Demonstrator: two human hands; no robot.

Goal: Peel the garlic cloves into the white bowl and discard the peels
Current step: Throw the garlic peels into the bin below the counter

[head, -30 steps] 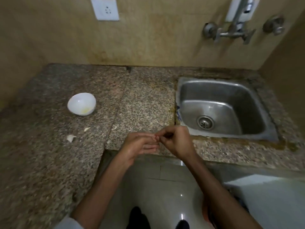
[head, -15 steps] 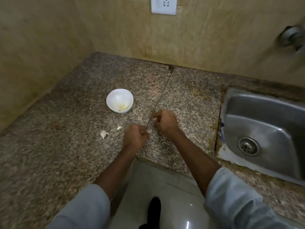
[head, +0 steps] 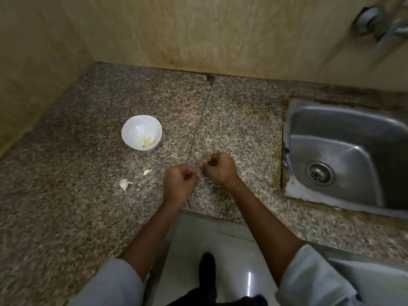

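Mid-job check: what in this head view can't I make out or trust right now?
Head view, pale bit pinched between left hand and right hand: curled fingers hide it; clove or peel unclear.
Head view, white bowl: yellowish contents too small to count.
Head view, white pieces on the counter: too small to tell peel from clove.
Head view, tap: blurred, cut off by the right edge.

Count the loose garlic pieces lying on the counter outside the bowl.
2: a larger piece nearer the front edge of the counter, and a smaller piece beyond it, toward the white bowl. More may hide under the left hand and right hand, which pinch a pale bit.
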